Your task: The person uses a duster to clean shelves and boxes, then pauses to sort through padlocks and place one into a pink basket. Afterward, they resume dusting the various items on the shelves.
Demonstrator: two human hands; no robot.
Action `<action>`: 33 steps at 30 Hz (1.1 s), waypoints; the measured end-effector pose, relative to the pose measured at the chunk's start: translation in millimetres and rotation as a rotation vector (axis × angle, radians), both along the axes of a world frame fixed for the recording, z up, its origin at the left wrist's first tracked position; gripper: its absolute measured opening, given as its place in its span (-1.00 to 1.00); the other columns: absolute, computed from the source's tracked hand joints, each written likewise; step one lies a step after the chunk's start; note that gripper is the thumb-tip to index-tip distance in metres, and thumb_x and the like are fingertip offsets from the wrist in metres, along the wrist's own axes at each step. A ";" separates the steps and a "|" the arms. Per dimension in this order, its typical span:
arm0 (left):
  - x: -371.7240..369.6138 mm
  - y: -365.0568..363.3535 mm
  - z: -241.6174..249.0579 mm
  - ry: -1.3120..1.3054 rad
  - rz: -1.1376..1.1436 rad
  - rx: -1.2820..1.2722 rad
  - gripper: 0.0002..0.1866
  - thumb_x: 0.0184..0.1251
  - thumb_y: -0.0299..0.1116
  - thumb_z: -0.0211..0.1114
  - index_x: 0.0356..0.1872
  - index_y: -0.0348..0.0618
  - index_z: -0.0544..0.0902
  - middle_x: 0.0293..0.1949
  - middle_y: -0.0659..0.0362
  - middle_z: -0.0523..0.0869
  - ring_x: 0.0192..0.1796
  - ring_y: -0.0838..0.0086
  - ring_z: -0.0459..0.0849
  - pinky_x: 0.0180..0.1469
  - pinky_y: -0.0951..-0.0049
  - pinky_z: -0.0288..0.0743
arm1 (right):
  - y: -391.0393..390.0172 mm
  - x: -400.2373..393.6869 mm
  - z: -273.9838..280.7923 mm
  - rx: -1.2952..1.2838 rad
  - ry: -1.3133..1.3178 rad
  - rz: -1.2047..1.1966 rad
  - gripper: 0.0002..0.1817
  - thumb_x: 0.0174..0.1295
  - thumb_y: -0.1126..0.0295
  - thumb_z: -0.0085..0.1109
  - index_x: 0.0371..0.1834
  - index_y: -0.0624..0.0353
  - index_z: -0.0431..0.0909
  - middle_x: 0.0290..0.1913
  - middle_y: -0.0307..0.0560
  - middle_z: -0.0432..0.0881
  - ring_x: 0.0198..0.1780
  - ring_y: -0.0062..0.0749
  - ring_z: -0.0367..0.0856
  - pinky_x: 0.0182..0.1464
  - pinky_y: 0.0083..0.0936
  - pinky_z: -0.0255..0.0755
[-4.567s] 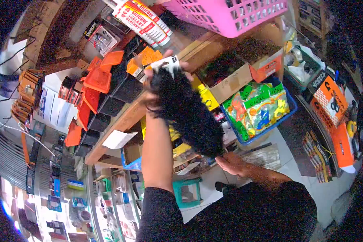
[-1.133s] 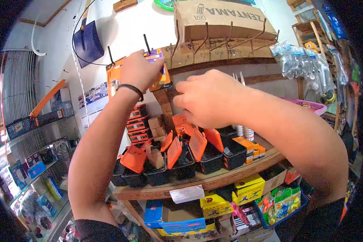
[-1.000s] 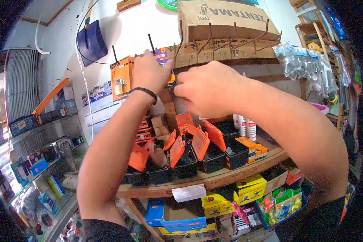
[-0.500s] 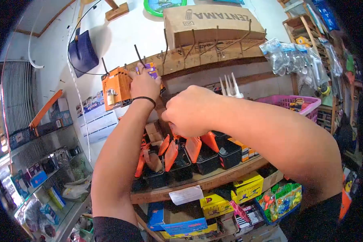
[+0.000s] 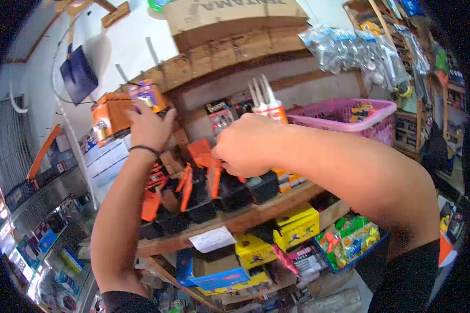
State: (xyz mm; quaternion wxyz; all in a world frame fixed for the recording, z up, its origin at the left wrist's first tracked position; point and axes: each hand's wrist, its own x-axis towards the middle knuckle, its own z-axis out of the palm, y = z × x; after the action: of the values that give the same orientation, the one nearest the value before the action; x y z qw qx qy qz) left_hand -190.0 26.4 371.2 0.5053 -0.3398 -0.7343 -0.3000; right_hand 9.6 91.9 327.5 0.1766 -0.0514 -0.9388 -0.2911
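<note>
far left of the shelf (image 5: 235, 221) a glass case (image 5: 52, 208) is crowded with small goods. above it an orange strip (image 5: 44, 156) slants upward, and farther right a shovel (image 5: 79, 75) hangs on the wall, high to the shelf's left. a calendar (image 5: 107, 164) hangs just left of the shelf, partly covered by orange packs (image 5: 109, 116) above it. to their right, above the shelf's left end, is a purple pack (image 5: 146, 94), below a blurred hook. the left hand (image 5: 150, 128) reaches up to these packs, open, thumb spread wide and fingers at the purple pack's lower part; its forearm blocks the view of the shelf's left end. on the shelf stand black bins (image 5: 235, 195) with raised orange lids (image 5: 185, 188); a paper (image 5: 212, 240) hangs from its front edge. below are a blue box (image 5: 219, 279) and yellow boxes (image 5: 296, 229). the right hand (image 5: 250, 143) hovers before the shelf with fingers curled; i cannot tell whether it grips anything. it hides the lower part of the white tubes (image 5: 269, 101), and its forearm crosses in front of the shelf's right part. above that end sit a pink basket (image 5: 344, 120) and, higher, clear bags (image 5: 350, 49); below it is a blue tray (image 5: 324, 255) of coloured packets.
</note>
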 end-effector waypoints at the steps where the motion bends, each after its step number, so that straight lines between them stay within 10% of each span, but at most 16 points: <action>1: 17.3 -6.4 -5.7 -0.013 -0.036 -0.019 -0.03 -0.06 0.10 0.16 0.20 -0.36 -0.12 0.03 -0.43 0.15 0.00 -0.20 0.31 0.04 0.18 0.27 | 7.7 10.5 -4.1 -0.019 -0.009 0.025 -0.74 -0.03 0.23 -0.08 -0.41 0.14 0.53 -0.38 0.01 0.56 -0.29 -0.14 0.55 -0.26 -0.26 0.42; 3: 38.7 -16.1 -20.1 0.133 -0.134 -0.190 -0.24 0.07 0.00 0.10 0.15 -0.36 0.09 0.10 -0.39 0.09 0.15 -0.20 0.13 0.12 0.20 0.17 | 27.0 35.8 -19.7 -0.052 0.009 0.049 -0.76 -0.03 0.25 -0.07 -0.44 0.12 0.53 -0.40 -0.01 0.56 -0.31 -0.14 0.55 -0.28 -0.24 0.42; 7: 129.0 -29.7 -69.0 -0.038 -0.391 -0.659 -0.53 0.10 -0.22 0.13 0.00 -0.26 0.34 -0.11 -0.04 0.46 -0.04 0.17 0.43 0.02 0.37 0.28 | 67.3 96.0 -54.8 -0.078 -0.070 0.065 -0.82 -0.07 0.28 -0.04 -0.52 0.11 0.51 -0.45 -0.06 0.53 -0.31 -0.21 0.54 -0.32 -0.27 0.43; 13: 229.1 -39.3 -141.6 -0.220 -0.682 -1.532 -0.48 0.05 -0.10 0.12 0.02 -0.13 0.34 -0.14 0.02 0.49 -0.19 0.14 0.53 -0.16 0.23 0.39 | 93.2 178.3 -113.2 0.066 -0.163 0.165 -0.87 -0.17 0.35 0.01 -0.63 0.10 0.55 -0.53 -0.13 0.55 -0.39 -0.29 0.55 -0.42 -0.42 0.44; 33: 290.5 -137.7 -130.5 -0.021 -0.858 -1.377 -0.47 -0.01 -0.10 0.17 0.01 -0.10 0.36 -0.17 0.13 0.48 -0.13 0.36 0.48 -0.19 0.40 0.35 | -55.5 275.8 -144.3 -0.286 -0.236 0.276 -0.88 -0.15 0.32 -0.03 -0.66 0.08 0.44 -0.57 -0.20 0.45 -0.46 -0.41 0.47 -0.51 -0.52 0.33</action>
State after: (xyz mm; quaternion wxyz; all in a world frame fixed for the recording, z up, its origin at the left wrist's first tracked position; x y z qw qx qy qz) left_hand 100.5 -111.3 240.8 0.0170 -0.8236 -0.5649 0.0483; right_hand 285.4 36.4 183.1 0.0948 0.0876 -0.9828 -0.1321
